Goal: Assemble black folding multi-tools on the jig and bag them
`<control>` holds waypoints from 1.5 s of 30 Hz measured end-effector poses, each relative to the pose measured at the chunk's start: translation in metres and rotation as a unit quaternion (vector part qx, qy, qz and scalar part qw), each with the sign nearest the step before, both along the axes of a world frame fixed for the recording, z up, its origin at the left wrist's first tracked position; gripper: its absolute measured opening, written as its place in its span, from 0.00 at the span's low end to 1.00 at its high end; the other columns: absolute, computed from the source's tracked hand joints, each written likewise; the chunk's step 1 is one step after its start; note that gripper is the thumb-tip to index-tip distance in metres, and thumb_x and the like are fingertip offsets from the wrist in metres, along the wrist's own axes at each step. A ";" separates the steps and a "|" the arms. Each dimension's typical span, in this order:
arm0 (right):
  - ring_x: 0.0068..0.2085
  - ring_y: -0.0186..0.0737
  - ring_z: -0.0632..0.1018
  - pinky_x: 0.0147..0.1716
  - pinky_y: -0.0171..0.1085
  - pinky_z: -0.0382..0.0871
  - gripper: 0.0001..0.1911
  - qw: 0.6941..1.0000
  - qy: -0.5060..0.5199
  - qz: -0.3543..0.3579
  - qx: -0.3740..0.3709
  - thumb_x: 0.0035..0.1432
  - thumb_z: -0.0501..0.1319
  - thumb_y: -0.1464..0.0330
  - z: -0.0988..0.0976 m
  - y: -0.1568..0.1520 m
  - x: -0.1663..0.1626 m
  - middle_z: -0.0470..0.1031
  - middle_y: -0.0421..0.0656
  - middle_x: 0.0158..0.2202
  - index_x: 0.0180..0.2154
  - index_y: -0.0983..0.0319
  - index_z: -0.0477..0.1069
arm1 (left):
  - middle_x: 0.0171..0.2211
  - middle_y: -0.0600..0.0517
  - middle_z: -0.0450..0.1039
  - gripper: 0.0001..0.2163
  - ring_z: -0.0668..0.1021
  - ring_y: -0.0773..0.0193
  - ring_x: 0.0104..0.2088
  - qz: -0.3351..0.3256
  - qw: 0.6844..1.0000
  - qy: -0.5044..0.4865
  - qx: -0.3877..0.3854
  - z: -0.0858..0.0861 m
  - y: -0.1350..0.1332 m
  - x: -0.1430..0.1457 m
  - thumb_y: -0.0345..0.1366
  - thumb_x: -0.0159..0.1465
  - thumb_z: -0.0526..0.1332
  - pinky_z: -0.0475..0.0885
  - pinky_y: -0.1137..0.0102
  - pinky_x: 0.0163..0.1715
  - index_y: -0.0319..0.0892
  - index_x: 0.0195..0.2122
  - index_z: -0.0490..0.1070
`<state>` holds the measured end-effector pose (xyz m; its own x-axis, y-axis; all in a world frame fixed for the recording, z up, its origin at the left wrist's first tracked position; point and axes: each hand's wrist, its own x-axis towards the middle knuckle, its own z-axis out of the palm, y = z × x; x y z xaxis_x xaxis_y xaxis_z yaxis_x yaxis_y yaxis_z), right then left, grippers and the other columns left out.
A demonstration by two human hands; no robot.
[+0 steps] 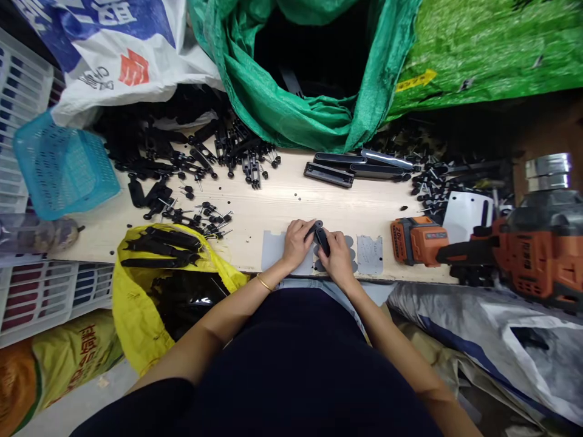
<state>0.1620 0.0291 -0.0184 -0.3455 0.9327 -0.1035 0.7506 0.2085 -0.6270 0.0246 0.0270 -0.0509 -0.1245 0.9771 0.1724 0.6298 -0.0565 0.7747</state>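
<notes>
A yellow sack [132,315] of black parts [159,246] gapes by the near edge of the worktop [273,203], where left hand [297,246] and right hand [337,258] grip a black jointed piece [323,240]. Beyond lies open room, then black casings [328,175] and a green sack [291,121], dark inside.

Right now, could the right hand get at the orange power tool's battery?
Probably yes: only flat grey pieces seem to lie between the right hand and the battery. That hand holds a black part, so it may need freeing first.
</notes>
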 end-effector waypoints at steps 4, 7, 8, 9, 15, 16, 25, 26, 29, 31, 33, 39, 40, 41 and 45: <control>0.44 0.45 0.70 0.46 0.42 0.68 0.24 0.997 0.000 -0.081 -0.004 0.56 0.52 0.70 0.000 0.000 0.001 0.65 0.48 0.41 0.55 0.61 0.62 | 0.33 0.50 0.68 0.13 0.70 0.61 0.38 -0.012 1.000 -0.005 0.005 0.000 -0.006 -0.005 0.32 0.65 0.55 0.68 0.66 0.41 0.44 0.50 0.70; 0.44 0.46 0.70 0.45 0.43 0.68 0.25 0.995 -0.013 -0.094 -0.009 0.55 0.53 0.70 -0.001 0.001 0.000 0.65 0.49 0.42 0.56 0.61 0.62 | 0.32 0.50 0.69 0.12 0.70 0.61 0.36 -0.024 0.999 0.022 0.010 -0.001 -0.010 -0.004 0.34 0.65 0.55 0.67 0.65 0.41 0.43 0.49 0.71; 0.45 0.47 0.70 0.44 0.43 0.68 0.26 0.996 -0.014 -0.089 -0.010 0.54 0.53 0.71 -0.002 0.001 0.000 0.65 0.49 0.42 0.56 0.61 0.61 | 0.32 0.50 0.68 0.12 0.69 0.61 0.36 -0.024 0.999 0.031 0.007 -0.001 -0.010 -0.003 0.35 0.65 0.55 0.67 0.64 0.41 0.43 0.48 0.71; 0.45 0.47 0.70 0.44 0.43 0.68 0.27 0.996 -0.013 -0.086 -0.009 0.54 0.53 0.71 -0.002 0.002 0.000 0.65 0.48 0.42 0.57 0.60 0.61 | 0.32 0.50 0.68 0.12 0.69 0.61 0.36 -0.023 0.999 0.039 0.003 -0.002 -0.010 -0.002 0.36 0.66 0.55 0.66 0.64 0.41 0.43 0.48 0.71; 0.43 0.45 0.70 0.45 0.41 0.68 0.25 0.997 0.011 -0.076 -0.005 0.53 0.54 0.70 -0.002 0.005 0.003 0.64 0.47 0.40 0.55 0.62 0.64 | 0.32 0.49 0.67 0.14 0.69 0.61 0.36 -0.045 0.997 0.068 0.002 -0.003 -0.004 -0.005 0.38 0.67 0.51 0.66 0.65 0.40 0.43 0.49 0.70; 0.42 0.45 0.70 0.45 0.41 0.68 0.25 0.997 0.015 -0.077 -0.005 0.54 0.53 0.69 -0.001 0.005 0.003 0.64 0.47 0.39 0.54 0.62 0.65 | 0.32 0.49 0.67 0.14 0.69 0.61 0.36 -0.059 0.996 0.074 0.007 -0.003 -0.002 -0.007 0.38 0.67 0.51 0.66 0.65 0.40 0.42 0.49 0.70; 0.38 0.43 0.70 0.40 0.41 0.69 0.22 0.995 0.053 -0.077 0.045 0.53 0.55 0.69 -0.009 0.005 0.005 0.64 0.44 0.36 0.52 0.61 0.67 | 0.32 0.48 0.66 0.14 0.68 0.61 0.36 -0.040 0.990 0.126 0.044 0.001 -0.006 -0.001 0.34 0.68 0.49 0.68 0.66 0.38 0.37 0.51 0.66; 0.38 0.42 0.70 0.39 0.41 0.69 0.22 0.994 0.056 -0.074 0.051 0.53 0.55 0.70 -0.009 0.005 0.005 0.64 0.44 0.35 0.51 0.61 0.67 | 0.32 0.48 0.66 0.14 0.68 0.61 0.36 -0.046 0.989 0.131 0.044 0.001 -0.006 -0.001 0.34 0.68 0.49 0.68 0.66 0.38 0.37 0.51 0.66; 0.38 0.42 0.70 0.39 0.40 0.69 0.23 0.994 0.052 -0.070 0.060 0.53 0.56 0.70 -0.010 0.005 0.006 0.63 0.44 0.35 0.52 0.61 0.66 | 0.32 0.49 0.66 0.13 0.68 0.61 0.35 -0.118 0.982 0.136 0.053 0.001 -0.003 -0.005 0.35 0.68 0.50 0.69 0.66 0.37 0.37 0.50 0.66; 0.38 0.42 0.70 0.39 0.40 0.70 0.23 0.994 0.049 -0.073 0.061 0.53 0.56 0.70 -0.009 0.005 0.006 0.64 0.44 0.35 0.52 0.61 0.66 | 0.32 0.49 0.65 0.13 0.68 0.61 0.35 -0.120 0.982 0.133 0.056 0.001 -0.002 -0.005 0.35 0.68 0.50 0.69 0.66 0.37 0.38 0.50 0.66; 0.38 0.42 0.70 0.40 0.40 0.69 0.23 0.994 0.050 -0.075 0.059 0.53 0.56 0.71 -0.009 0.005 0.006 0.64 0.44 0.36 0.52 0.61 0.66 | 0.31 0.49 0.65 0.13 0.68 0.61 0.35 -0.074 0.987 0.130 0.058 0.001 -0.003 -0.002 0.34 0.68 0.50 0.69 0.66 0.37 0.36 0.50 0.66; 0.38 0.42 0.70 0.39 0.40 0.69 0.24 0.994 0.055 -0.071 0.059 0.53 0.55 0.70 -0.010 0.004 0.006 0.63 0.43 0.35 0.54 0.59 0.65 | 0.32 0.49 0.65 0.13 0.68 0.61 0.35 -0.135 0.978 0.150 0.055 0.001 -0.001 -0.007 0.34 0.68 0.50 0.69 0.66 0.37 0.37 0.51 0.64; 0.38 0.42 0.70 0.39 0.40 0.69 0.24 0.994 0.055 -0.070 0.062 0.53 0.55 0.70 -0.011 0.004 0.007 0.63 0.43 0.35 0.54 0.59 0.65 | 0.32 0.49 0.65 0.13 0.68 0.61 0.35 -0.160 0.973 0.153 0.056 0.001 0.001 -0.011 0.33 0.68 0.50 0.69 0.66 0.37 0.37 0.51 0.65; 0.38 0.42 0.70 0.39 0.40 0.69 0.25 0.994 0.053 -0.070 0.064 0.53 0.55 0.70 -0.011 0.004 0.006 0.63 0.43 0.35 0.54 0.59 0.65 | 0.32 0.49 0.65 0.13 0.68 0.61 0.35 -0.175 0.971 0.156 0.055 0.002 0.004 -0.015 0.33 0.68 0.50 0.69 0.66 0.37 0.37 0.51 0.65; 0.38 0.41 0.70 0.40 0.40 0.70 0.26 0.995 0.036 -0.062 0.062 0.52 0.55 0.71 -0.013 0.003 0.006 0.63 0.44 0.36 0.55 0.60 0.64 | 0.32 0.49 0.64 0.13 0.68 0.61 0.35 -0.176 0.973 0.145 0.047 0.003 0.015 -0.026 0.34 0.68 0.49 0.70 0.65 0.37 0.38 0.50 0.65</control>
